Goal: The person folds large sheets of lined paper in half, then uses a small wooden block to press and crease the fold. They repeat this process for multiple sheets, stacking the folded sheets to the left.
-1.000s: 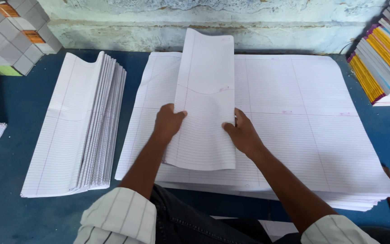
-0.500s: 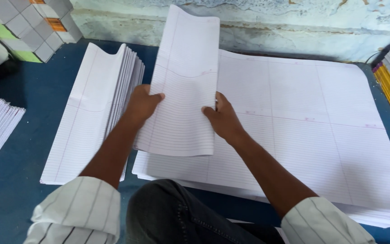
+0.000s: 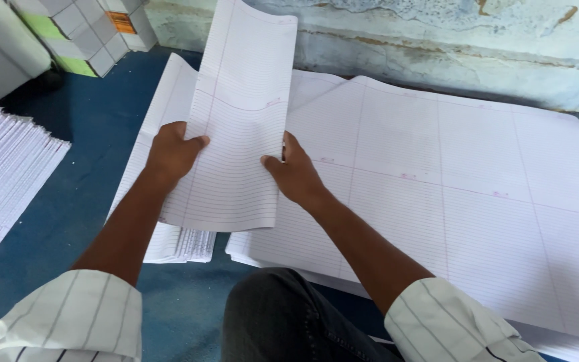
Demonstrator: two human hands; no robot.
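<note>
Above the blue table (image 3: 82, 201), left hand (image 3: 171, 151) and right hand (image 3: 294, 174) clamp the folded ruled sheet's (image 3: 239, 134) side edges.

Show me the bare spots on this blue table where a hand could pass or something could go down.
Bare table runs between the fanned stack on the left and the folded pile. A smaller patch lies before the boxes. The right is crowded: the big sheets reach the wall. The left hand and right hand hold a folded sheet over the middle.
</note>
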